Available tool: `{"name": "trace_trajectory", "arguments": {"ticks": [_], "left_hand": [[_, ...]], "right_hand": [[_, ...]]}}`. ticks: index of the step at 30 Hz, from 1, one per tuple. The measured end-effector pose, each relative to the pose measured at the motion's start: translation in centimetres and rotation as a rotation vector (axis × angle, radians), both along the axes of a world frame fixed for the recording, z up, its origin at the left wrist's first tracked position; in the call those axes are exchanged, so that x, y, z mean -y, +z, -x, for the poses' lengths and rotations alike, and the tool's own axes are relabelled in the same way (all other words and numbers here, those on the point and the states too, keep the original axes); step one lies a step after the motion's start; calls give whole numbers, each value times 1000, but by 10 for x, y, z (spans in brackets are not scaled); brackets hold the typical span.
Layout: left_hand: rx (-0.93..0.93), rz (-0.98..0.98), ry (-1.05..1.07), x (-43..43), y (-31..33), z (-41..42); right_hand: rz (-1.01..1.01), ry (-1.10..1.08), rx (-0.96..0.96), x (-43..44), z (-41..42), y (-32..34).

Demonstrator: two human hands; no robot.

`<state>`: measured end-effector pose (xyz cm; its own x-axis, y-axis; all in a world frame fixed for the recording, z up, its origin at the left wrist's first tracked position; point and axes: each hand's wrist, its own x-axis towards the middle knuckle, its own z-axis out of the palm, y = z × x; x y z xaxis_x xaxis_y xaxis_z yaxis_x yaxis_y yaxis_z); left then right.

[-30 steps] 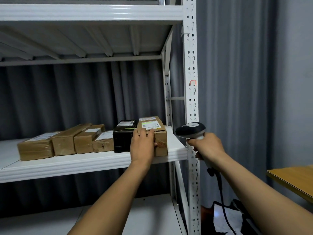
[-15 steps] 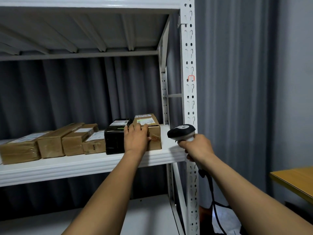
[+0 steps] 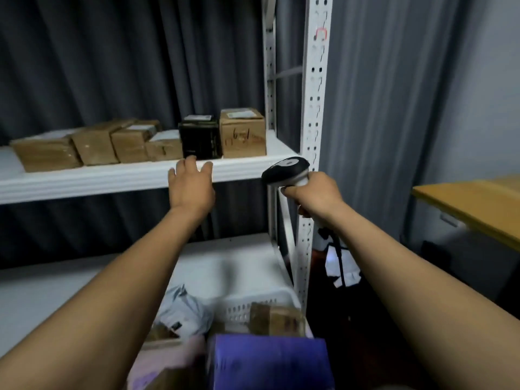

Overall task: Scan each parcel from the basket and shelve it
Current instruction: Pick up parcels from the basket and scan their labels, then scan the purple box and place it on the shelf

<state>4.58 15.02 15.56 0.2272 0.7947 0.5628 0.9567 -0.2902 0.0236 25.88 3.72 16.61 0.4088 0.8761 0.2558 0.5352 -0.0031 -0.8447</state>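
So the left hand is empty, fingers spread, at the shelf edge. The brown parcel sits at the row's right end. The right hand grips the scanner right beside the upright, so reaching for the basket could clip it or snag the cable.

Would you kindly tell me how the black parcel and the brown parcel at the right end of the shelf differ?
The black parcel is dark, while the brown parcel to its right is plain cardboard. The brown parcel stands a little taller and wider than the black parcel. The brown parcel's front bears red handwritten marks; the black parcel's front shows none. Both stand on the white shelf, each with a white label on top.
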Motion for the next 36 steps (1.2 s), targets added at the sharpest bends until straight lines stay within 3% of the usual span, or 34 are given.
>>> {"name": "trace_trajectory", "arguments": {"ticks": [7,14,22,28,31,36], "left_hand": [[113,296,-57,83,-113,36],[188,629,-129,132,-214,45],[227,811,-282,151,-256,62],[17,812,-350,148,-263,70],[158,780,-382,141,-260,69],[598,690,-353,144,-240,63]], "right_hand": [[173,-19,-66,64,28,-85],[314,-33,-18,100,35,-162],[432,0,5,106,43,-208],[503,-4,-57,109,46,-225],[498,-16,-46,113,43,-228],[376,-87,-188,112,35,-227]]}}
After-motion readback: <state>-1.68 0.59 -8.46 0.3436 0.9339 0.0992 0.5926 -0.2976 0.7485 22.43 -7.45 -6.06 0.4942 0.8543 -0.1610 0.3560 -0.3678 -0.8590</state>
